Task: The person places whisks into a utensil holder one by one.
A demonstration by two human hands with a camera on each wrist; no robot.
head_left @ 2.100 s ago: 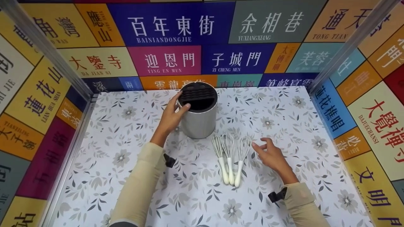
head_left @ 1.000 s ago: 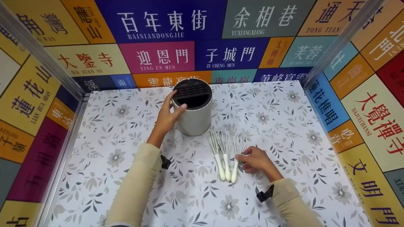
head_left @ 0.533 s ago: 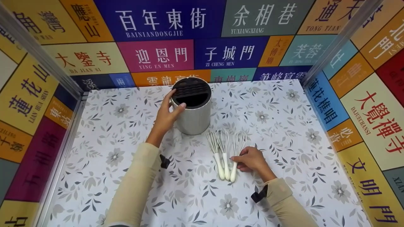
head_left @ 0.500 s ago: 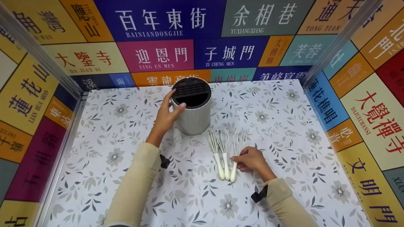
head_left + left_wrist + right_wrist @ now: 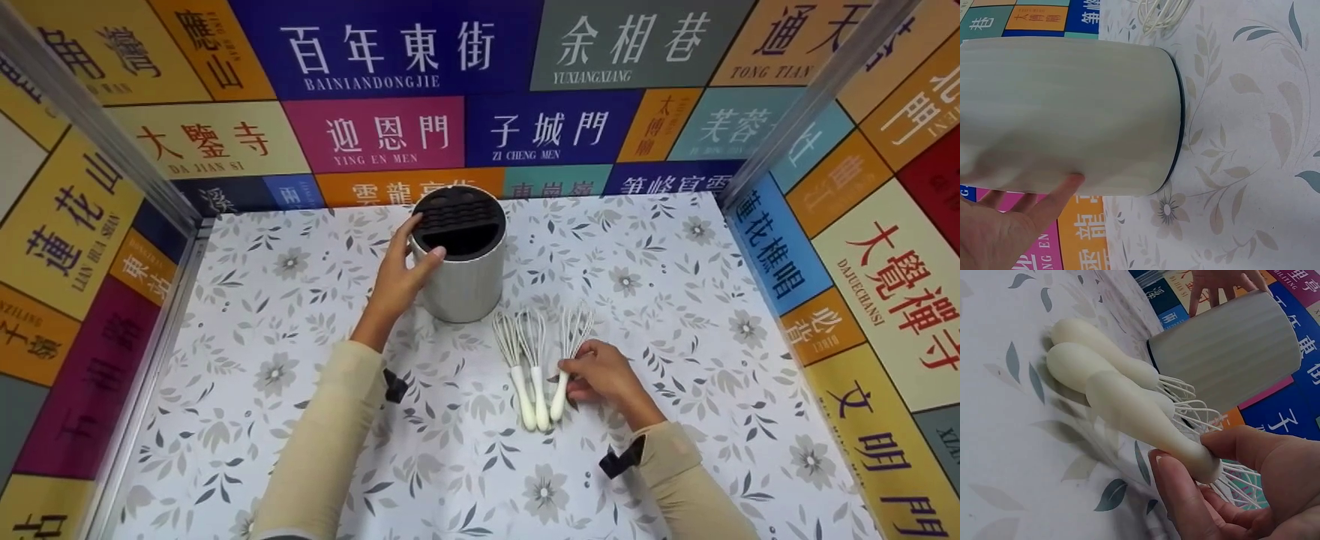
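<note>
Pinching whisk handle (image 5: 1140, 410) — smooth, bulbous

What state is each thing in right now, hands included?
Left hand: holding the canister at its upper side.
Canister: upright on the table; nothing sticks out, inside too dark to read.
Right hand: pinching the right whisk near its wires.
Right whisk: pinched, handle seemingly slightly raised.
Middle whisk: lying on the table, unheld.
Left whisk: lying beside it, unheld.
</note>
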